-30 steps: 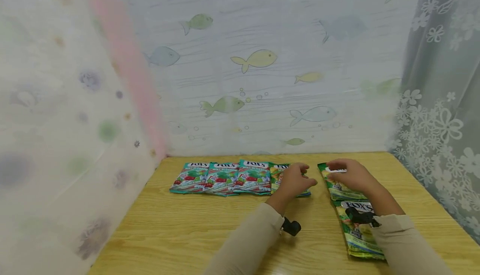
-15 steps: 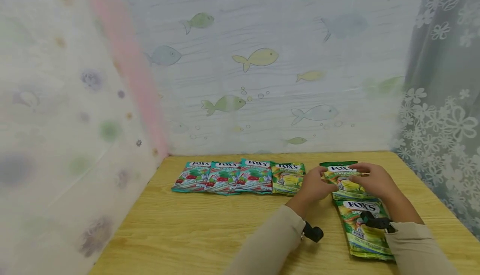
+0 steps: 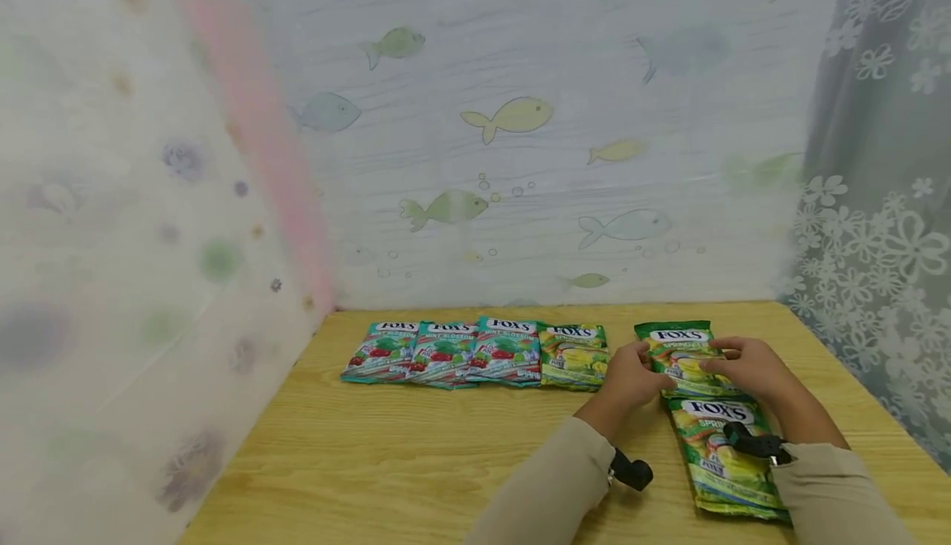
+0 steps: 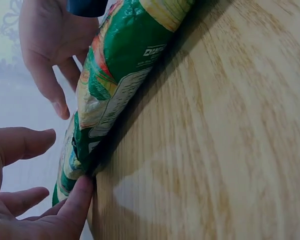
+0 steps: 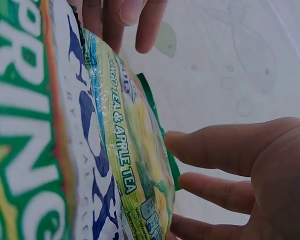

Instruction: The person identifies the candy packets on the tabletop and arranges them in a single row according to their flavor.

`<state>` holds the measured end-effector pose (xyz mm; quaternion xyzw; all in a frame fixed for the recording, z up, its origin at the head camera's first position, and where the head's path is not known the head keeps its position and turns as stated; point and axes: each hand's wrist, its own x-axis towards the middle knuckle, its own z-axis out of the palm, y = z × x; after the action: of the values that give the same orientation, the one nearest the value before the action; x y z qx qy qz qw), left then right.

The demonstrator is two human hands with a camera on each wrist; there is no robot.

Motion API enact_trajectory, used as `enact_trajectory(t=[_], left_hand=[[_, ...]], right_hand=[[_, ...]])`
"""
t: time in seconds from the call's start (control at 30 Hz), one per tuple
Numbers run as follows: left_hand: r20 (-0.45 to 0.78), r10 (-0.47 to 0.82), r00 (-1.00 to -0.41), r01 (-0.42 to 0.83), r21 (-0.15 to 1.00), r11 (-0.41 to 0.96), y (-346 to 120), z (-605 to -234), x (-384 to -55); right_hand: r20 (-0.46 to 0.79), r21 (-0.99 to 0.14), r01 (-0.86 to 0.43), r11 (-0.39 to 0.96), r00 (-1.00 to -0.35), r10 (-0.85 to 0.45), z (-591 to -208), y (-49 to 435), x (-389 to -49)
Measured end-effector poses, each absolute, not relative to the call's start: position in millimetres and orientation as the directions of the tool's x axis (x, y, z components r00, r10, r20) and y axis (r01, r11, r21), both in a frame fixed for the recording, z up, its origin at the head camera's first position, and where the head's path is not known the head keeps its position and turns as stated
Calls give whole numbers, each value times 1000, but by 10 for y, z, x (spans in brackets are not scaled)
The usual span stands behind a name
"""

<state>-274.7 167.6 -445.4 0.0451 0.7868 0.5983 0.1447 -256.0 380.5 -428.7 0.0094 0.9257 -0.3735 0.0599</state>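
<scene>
A green and yellow candy bag marked FOX'S [image 3: 680, 357] lies flat at the back right of the table, between both hands. My left hand [image 3: 628, 376] is at its left edge; in the left wrist view, one fingertip [image 4: 81, 192] meets the bag's side at the tabletop while the thumb stands apart. Across from it, my right hand [image 3: 754, 370] is at the bag's right side, thumb [image 5: 190, 145] extended to the bag in the right wrist view. Fingers of both hands are mostly straight. Directly in front lies a second green candy bag [image 3: 724, 466], partly under the right wrist.
Along the back of the wooden table [image 3: 416, 462] runs a row: three teal mint candy bags [image 3: 442, 355], slightly overlapping, then another green candy bag [image 3: 572, 357]. A fish-patterned sheet [image 3: 520, 198] hangs behind the table, and a grey floral curtain [image 3: 869, 239] on the right.
My left hand has moved right, from over the row's green bag to the left edge of the back right bag. My right hand has shifted right and lowered to that bag's right side.
</scene>
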Motion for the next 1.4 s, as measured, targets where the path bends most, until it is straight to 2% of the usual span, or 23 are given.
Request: enact_trajectory(t=[0.4, 0.87, 1.4], left_hand=[[-164, 235, -958, -89, 950, 300, 1696, -4467, -2753], [-165, 236, -958, -105, 963, 248, 1721, -4418, -2793], [-84, 268, -960, -22, 974, 224, 1704, -4172, -2840]], right_hand=[[-111, -721, 57, 690, -993, -33, -4293, 3804, -2559], [-22, -703, 16, 711, -1000, 1, -4264, 3811, -2517], [61, -751, -22, 660, -997, 36, -4076, 3764, -2473]])
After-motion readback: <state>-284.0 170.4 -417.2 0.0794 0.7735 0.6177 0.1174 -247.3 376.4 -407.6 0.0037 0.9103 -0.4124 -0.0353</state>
